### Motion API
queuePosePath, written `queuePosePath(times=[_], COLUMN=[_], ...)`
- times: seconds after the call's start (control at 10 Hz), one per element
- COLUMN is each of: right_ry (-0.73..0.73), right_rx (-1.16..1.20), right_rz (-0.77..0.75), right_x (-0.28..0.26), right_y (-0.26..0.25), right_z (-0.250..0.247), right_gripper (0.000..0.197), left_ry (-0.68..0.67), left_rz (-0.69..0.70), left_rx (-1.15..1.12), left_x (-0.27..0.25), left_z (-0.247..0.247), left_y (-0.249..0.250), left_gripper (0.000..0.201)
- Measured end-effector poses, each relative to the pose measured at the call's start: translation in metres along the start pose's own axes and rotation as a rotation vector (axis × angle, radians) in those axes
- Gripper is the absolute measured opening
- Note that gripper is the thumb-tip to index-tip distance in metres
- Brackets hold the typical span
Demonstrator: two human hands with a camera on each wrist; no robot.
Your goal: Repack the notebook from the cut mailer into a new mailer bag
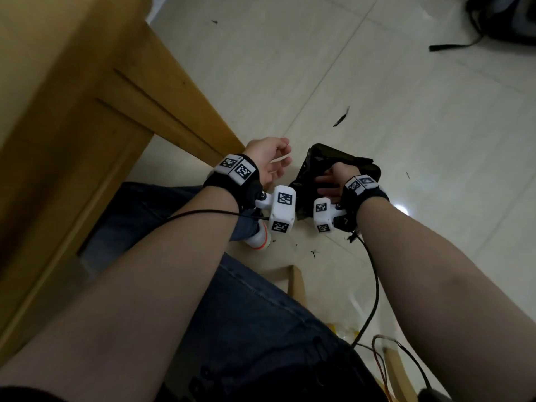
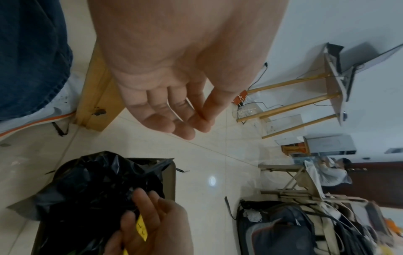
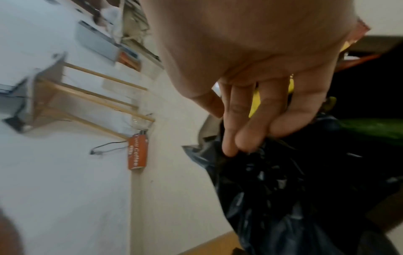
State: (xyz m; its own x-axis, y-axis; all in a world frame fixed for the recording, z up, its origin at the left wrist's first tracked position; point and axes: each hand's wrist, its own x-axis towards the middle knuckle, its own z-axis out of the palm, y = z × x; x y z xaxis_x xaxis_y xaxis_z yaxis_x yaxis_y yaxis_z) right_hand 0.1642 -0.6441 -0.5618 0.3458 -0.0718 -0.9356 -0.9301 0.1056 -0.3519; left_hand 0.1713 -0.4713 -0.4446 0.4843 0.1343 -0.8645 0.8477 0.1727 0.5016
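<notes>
Crinkled black plastic [image 1: 307, 181], glossy and creased, bunches at the frame's centre in the right hand [image 1: 333, 181], whose curled fingers [image 3: 246, 138] pinch it together with a yellow scrap [image 2: 141, 227]. It sits in a dark, square-cornered bin [image 2: 170, 179] on the pale tiled floor [image 1: 406, 111]. Just left, the left hand [image 1: 269, 161] hangs loose and holds nothing. Whether the notebook is inside, I cannot tell.

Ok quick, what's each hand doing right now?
Left hand: open, holding nothing.
Right hand: gripping crumpled black plastic, with yellow paper in its fingers.
</notes>
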Motion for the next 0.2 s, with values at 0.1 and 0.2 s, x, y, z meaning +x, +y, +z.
queuePosePath(times=[0.1,0.2], right_ry=[0.088,0.117], right_rx=[-0.113,-0.149], right_rz=[-0.146,-0.332], right_x=[-0.039,-0.090], right_y=[-0.015,-0.041], right_z=[-0.003,-0.003], right_gripper=[0.016,0.016], left_ry=[-0.028,-0.056], left_rz=[0.078,0.244], left_rx=[0.043,0.101], left_x=[-0.019,-0.052], left_z=[0.006,0.016], left_y=[0.004,0.022], left_gripper=[0.014,0.014])
